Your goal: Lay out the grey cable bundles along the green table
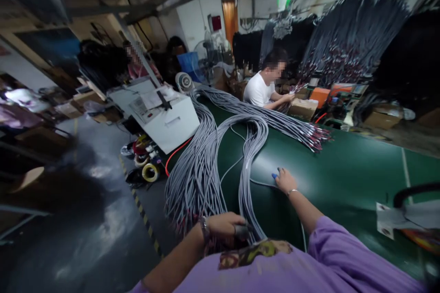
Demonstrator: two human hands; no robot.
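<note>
Close to my body, my left hand (225, 226) is curled against the near end of a grey cable bundle (244, 174), with dark coverings on its fingertips. Its grip is partly hidden. That bundle loops back over the green table. Farther right, my right hand (286, 181) is stretched over the tabletop with thumb and finger apart, one tip wearing a blue finger cot. A single grey cable (263, 183) runs beneath this hand and comes out below the forearm. Left of the loop, a thick spread of grey cables (195, 169) hangs over the table edge, its reddish ends near my left wrist.
Another cable bundle (261, 116) with red and white ends lies across the green table (360, 169). A white machine (172, 121) stands at the left edge, wire coils (150, 172) below it. A co-worker in white (257, 89) sits beyond. A metal bracket (385, 220) juts in at right.
</note>
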